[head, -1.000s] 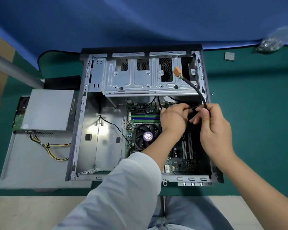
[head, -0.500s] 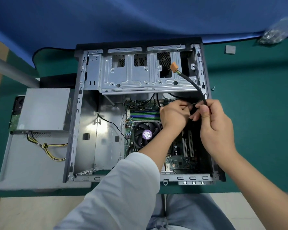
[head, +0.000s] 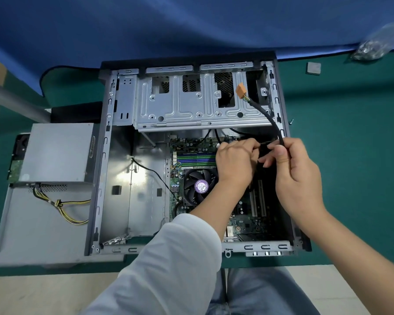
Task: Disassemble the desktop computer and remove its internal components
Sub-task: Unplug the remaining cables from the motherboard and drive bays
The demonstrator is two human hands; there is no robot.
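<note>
A: Our right hand point(head: 298, 176) grasps the thick black cable point(head: 273, 123), orange connector point(head: 241, 90) loose; left hand point(head: 236, 162)?

B: Pinching thin wiring beside it, mid-frame, over the open grey metal computer case point(head: 114, 155).

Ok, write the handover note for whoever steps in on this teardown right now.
Left hand: fingers curled, pinching something small between the two hands over the motherboard; what exactly is hidden.
Right hand: grips the black cable, whose orange connector is already unplugged and hangs free over the drive cage.
Done: case open; power supply is out, lying on the removed side panel to the left.
Left: free that cable, then the CPU fan, memory sticks and motherboard, all still in the case.
</note>
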